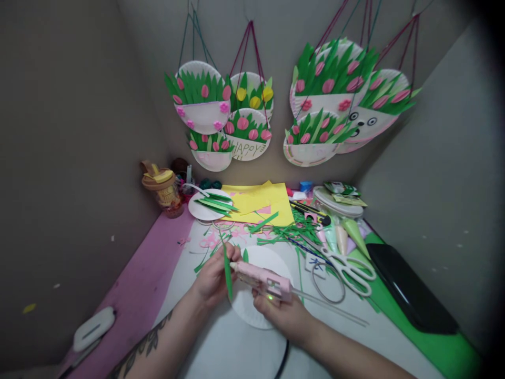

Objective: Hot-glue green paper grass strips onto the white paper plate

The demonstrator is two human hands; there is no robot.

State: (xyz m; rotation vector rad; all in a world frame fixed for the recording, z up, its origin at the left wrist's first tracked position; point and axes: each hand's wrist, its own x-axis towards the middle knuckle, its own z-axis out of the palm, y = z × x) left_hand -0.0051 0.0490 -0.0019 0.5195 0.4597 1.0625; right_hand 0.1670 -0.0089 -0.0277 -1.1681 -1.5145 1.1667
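My left hand (pixel 213 276) pinches a long green paper leaf (pixel 228 271), held upright over the table. My right hand (pixel 286 314) is wrapped round the handle of a pink hot glue gun (pixel 264 279), whose small light glows green. The gun's nozzle points left and meets or nearly meets the leaf; I cannot tell whether they touch. A clear glue stick (pixel 331 305) juts from the back of the gun. Beneath both hands lies a white paper plate (pixel 252 310), with a small green leaf tip (pixel 245 255) at its upper left edge.
Cut leaves lie on another plate (pixel 199 210) behind, beside yellow paper (pixel 256 202). Green scraps (pixel 300 229), white-handled scissors (pixel 351 271) and a black tray (pixel 410 287) are to the right. A tumbler (pixel 163 189) stands back left. Decorated plates (pixel 203 116) hang on the wall.
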